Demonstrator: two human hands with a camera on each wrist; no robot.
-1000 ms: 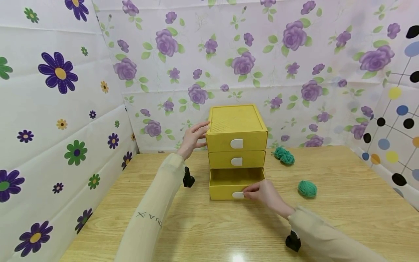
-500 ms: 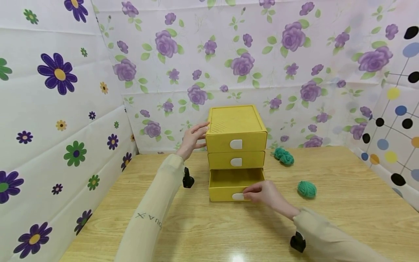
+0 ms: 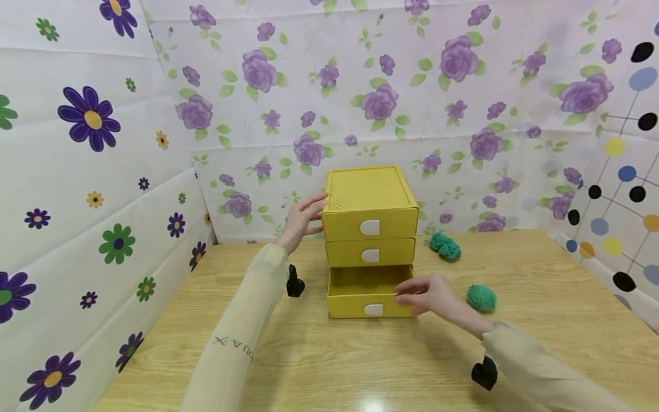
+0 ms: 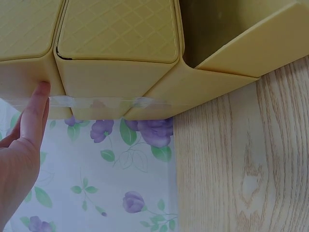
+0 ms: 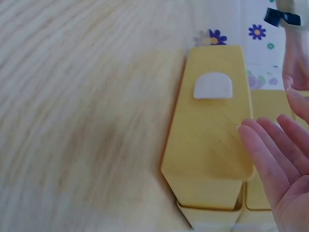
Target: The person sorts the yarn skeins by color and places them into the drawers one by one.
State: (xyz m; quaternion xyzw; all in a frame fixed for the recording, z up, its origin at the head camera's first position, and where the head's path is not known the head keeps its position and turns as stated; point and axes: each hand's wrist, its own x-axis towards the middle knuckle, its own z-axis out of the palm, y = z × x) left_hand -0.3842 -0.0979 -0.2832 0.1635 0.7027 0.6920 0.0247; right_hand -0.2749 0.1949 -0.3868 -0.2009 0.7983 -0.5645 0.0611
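A yellow three-drawer box (image 3: 370,191) stands on the table against the back cloth. Its bottom drawer (image 3: 355,306) is pulled out, and the part of its inside in view is bare. The upper two drawers are closed, each with a white tab handle (image 3: 369,228). My left hand (image 3: 302,220) rests its straight fingers on the box's left side near the top; in the left wrist view a fingertip (image 4: 42,89) presses the side wall. My right hand (image 3: 432,297) is by the bottom drawer's right front corner, fingers loosely extended, apart from the white handle (image 5: 213,86) and holding nothing.
One green yarn ball (image 3: 481,298) lies on the table right of the drawer. Behind it, a green yarn skein (image 3: 444,246) lies beside the box. Flowered cloth (image 3: 257,114) hangs at the back and left, dotted cloth (image 3: 618,189) at the right.
My right hand has let go of the bottom drawer's handle and moved right. The drawer stays pulled out, and my left hand keeps its place on the box.
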